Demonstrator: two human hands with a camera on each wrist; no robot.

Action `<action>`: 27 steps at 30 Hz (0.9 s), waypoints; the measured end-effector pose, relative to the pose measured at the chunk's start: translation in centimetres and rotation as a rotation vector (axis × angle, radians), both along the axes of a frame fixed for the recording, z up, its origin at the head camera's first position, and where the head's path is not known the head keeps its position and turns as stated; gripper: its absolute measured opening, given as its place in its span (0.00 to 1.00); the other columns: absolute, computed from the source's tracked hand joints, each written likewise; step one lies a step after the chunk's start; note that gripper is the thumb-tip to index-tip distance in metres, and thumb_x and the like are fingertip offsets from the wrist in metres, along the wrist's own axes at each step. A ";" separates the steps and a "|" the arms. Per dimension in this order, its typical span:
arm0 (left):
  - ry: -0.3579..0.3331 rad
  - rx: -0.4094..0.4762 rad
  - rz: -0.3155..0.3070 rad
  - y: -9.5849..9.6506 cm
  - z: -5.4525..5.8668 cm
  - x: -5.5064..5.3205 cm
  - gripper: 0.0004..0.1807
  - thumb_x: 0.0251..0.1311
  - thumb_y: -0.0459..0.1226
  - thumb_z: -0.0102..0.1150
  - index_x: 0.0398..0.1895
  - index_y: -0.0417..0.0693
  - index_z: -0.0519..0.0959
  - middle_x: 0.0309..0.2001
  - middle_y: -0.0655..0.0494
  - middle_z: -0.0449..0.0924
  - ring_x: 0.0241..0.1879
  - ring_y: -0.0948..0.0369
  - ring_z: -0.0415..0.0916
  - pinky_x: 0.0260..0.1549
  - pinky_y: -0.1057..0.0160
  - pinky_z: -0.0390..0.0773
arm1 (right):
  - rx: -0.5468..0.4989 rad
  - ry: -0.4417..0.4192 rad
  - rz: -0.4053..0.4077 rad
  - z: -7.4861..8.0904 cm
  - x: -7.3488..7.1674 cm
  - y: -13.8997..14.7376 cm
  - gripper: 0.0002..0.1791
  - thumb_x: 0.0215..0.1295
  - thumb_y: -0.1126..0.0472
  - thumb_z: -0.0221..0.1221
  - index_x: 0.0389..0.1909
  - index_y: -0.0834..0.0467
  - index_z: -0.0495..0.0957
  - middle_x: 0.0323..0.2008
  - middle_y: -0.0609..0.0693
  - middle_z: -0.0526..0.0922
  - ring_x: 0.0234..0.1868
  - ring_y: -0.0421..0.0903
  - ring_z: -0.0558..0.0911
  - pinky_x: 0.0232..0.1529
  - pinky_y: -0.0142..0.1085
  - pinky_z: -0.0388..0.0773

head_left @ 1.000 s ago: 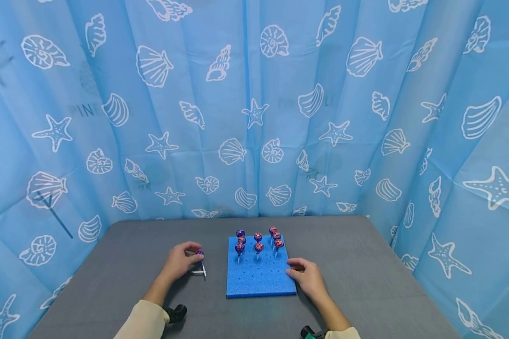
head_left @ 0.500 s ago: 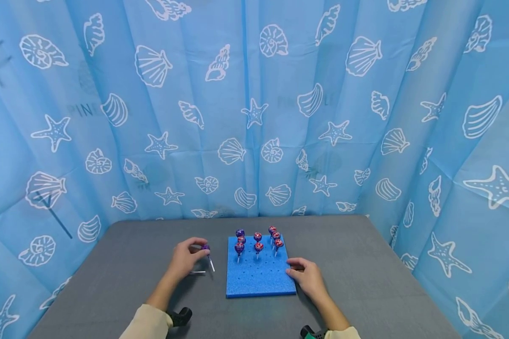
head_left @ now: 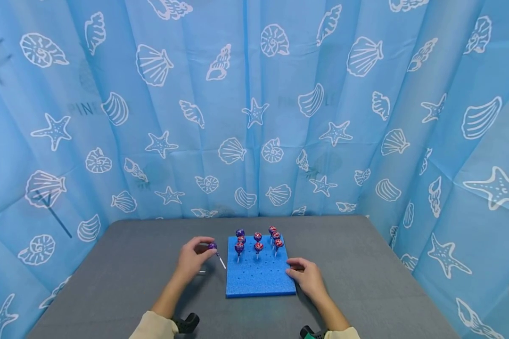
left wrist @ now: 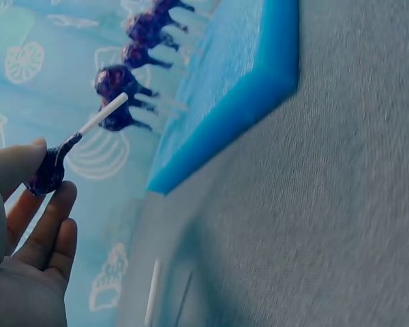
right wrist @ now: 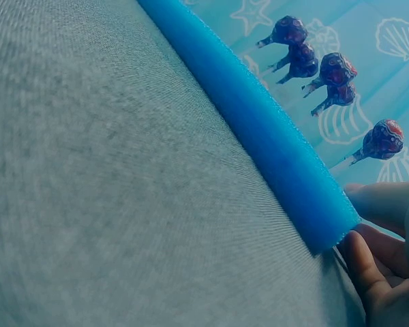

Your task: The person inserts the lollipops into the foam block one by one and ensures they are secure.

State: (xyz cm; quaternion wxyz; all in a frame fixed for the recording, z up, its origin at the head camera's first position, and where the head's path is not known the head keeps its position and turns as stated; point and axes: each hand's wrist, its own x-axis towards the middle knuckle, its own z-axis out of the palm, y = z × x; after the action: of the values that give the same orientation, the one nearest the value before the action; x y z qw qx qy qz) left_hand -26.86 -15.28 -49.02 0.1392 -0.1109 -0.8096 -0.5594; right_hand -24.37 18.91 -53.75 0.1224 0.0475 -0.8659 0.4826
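My left hand (head_left: 192,261) pinches a purple-wrapped lollipop (left wrist: 51,167) by its head, left of the blue foam board (head_left: 260,286). The lollipop's white stick points down toward the board's left edge in the head view. Several wrapped lollipops (head_left: 258,246) stand upright in the back part of the board, purple ones at left, red ones at right. Bare holes show in the front part. On the right, my right hand (head_left: 308,278) grips the board's edge between thumb and fingers, as the right wrist view shows at the corner (right wrist: 330,235).
A white stick (left wrist: 153,293) lies on the grey table (head_left: 356,263) beneath my left hand, the rest of it hidden in the head view. A blue curtain with shell prints (head_left: 254,165) hangs behind the table and along both sides.
My left hand has lifted the purple lollipop off the table and moved it right, toward the board. The right hand and the board have stayed in place.
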 end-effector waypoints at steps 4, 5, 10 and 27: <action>0.021 0.011 0.003 0.9 0.2 0.3 0.12 0.58 0.35 0.68 0.46 0.50 0.82 0.44 0.54 0.80 0.43 0.56 0.80 0.43 0.57 0.79 | -0.002 -0.010 0.003 0.0 0.0 0.0 0.12 0.58 0.69 0.66 0.45 0.61 0.83 0.39 0.51 0.83 0.40 0.47 0.81 0.42 0.41 0.78; 0.027 0.016 0.000 1.1 0.2 0.4 0.13 0.58 0.35 0.67 0.46 0.49 0.81 0.44 0.55 0.80 0.44 0.56 0.80 0.43 0.57 0.79 | -0.002 -0.011 0.004 0.1 0.0 0.0 0.12 0.59 0.69 0.66 0.45 0.61 0.83 0.39 0.51 0.83 0.40 0.47 0.81 0.42 0.41 0.78; 0.075 0.041 -0.027 2.3 0.3 0.7 0.13 0.59 0.32 0.66 0.47 0.44 0.80 0.44 0.55 0.81 0.44 0.57 0.80 0.46 0.52 0.77 | -0.004 -0.013 0.007 0.2 0.0 0.0 0.12 0.59 0.69 0.66 0.45 0.62 0.83 0.39 0.51 0.83 0.40 0.47 0.81 0.42 0.41 0.79; 0.166 0.035 0.012 6.1 -0.4 1.1 0.15 0.51 0.30 0.71 0.43 0.45 0.82 0.42 0.57 0.80 0.44 0.56 0.78 0.46 0.43 0.75 | 0.011 -0.009 0.006 0.2 0.0 0.1 0.12 0.58 0.69 0.66 0.45 0.62 0.83 0.38 0.51 0.83 0.39 0.47 0.81 0.42 0.42 0.79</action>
State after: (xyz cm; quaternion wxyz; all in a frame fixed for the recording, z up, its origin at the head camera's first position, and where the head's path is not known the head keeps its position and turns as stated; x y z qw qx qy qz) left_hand -25.78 -9.14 -49.38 0.2114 -0.1494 -0.7859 -0.5616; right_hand -24.34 18.97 -53.57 0.1171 0.0485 -0.8690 0.4782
